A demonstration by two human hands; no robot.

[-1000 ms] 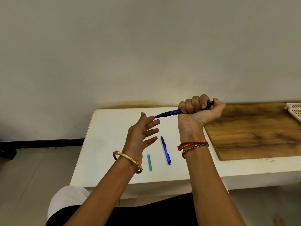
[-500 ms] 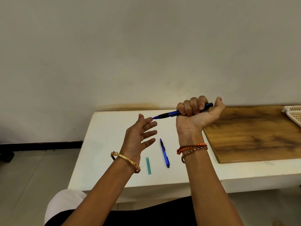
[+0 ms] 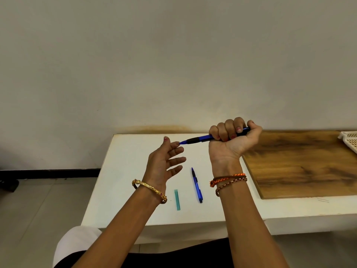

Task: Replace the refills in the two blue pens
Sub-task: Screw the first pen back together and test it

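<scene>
**Blue pen gripped in a fist above a white table**

Blue plastic marks the scene: near the table's front edge a second blue pen (image 3: 197, 185) lies on the white table (image 3: 123, 190), tip pointing away, just right of a small teal packet (image 3: 177, 199) lying parallel to it. Above them the left hand (image 3: 164, 165), a gold bangle (image 3: 149, 190) on its wrist, is held off the surface with fingers spread and relaxed, holding nothing. Its forefinger meets the tip of the raised blue pen (image 3: 201, 139), which the right hand (image 3: 230, 141) clenches in a fist, thumb at the rear end; braided threads (image 3: 228, 180) circle that wrist. Toward the right, a wooden board (image 3: 301, 163) rests on the table, a white basket (image 3: 350, 140) at its far right corner.
</scene>
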